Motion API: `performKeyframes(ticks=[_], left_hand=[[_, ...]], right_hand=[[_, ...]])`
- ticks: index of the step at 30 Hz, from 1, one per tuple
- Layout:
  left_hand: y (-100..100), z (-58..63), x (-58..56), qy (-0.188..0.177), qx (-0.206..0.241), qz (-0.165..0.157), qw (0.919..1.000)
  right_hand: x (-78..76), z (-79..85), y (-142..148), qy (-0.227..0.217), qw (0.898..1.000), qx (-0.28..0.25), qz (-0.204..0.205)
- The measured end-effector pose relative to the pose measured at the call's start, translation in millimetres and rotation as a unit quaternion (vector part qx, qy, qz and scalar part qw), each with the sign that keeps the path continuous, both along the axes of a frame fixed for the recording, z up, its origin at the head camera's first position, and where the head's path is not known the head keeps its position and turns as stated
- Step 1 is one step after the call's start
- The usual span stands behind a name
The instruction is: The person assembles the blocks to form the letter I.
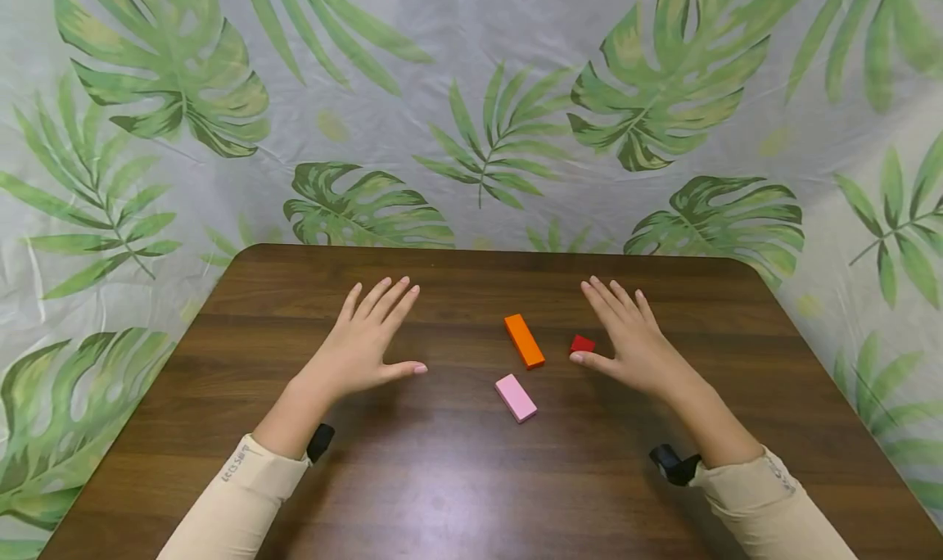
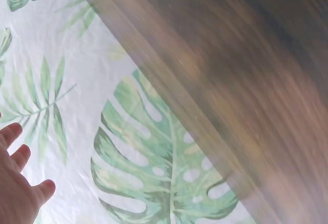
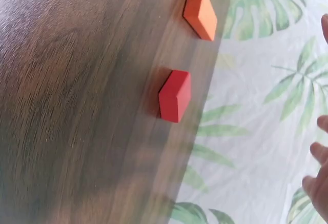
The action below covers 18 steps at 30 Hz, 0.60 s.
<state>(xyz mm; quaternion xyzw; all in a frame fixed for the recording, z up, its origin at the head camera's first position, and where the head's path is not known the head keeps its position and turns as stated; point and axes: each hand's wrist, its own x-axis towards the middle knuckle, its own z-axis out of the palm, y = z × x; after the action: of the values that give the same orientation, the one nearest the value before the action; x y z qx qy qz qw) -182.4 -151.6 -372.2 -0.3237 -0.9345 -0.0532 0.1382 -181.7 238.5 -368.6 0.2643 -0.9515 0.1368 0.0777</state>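
Note:
Three blocks lie on the wooden table, apart from one another. The long orange block (image 1: 524,341) is farthest back, and the pink block (image 1: 516,398) lies nearer the front. A small red block (image 1: 582,345) is to the right, partly hidden by the right thumb in the head view; the right wrist view shows the red block (image 3: 175,96) whole. My left hand (image 1: 374,339) is held over the table left of the blocks, fingers spread, holding nothing. My right hand (image 1: 629,339) hovers with spread fingers beside the red block, also holding nothing; whether the thumb touches it I cannot tell.
The dark brown table (image 1: 442,478) has rounded far corners. Behind it and at its sides hangs a pale cloth (image 1: 508,20) printed with green leaves. Black wrist straps sit at both cuffs, the right strap (image 1: 672,465) being the more visible.

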Motion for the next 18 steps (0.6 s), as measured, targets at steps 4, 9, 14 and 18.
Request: performKeyframes(ticks=[4,9,14,18], left_hand=[[8.6,-3.9,3.9,-0.002,0.020,-0.011,0.9997],[22.9,-10.1,9.9,-0.012,0.055,-0.030,0.9980],[38.1,-19.5,15.8,-0.029,0.082,-0.046,0.9952],[50.5,-27.7,20.9,-0.048,0.102,-0.060,0.9918]], right_hand=[[-4.7,-3.6,-2.9,-0.018,0.998,-0.048,0.023],[-8.8,-7.1,-9.1,-0.087,0.988,-0.122,0.033],[-14.1,-13.8,-16.6,-0.128,0.979,-0.157,0.035],[-18.9,-22.4,-21.1,-0.139,0.976,-0.164,0.034]])
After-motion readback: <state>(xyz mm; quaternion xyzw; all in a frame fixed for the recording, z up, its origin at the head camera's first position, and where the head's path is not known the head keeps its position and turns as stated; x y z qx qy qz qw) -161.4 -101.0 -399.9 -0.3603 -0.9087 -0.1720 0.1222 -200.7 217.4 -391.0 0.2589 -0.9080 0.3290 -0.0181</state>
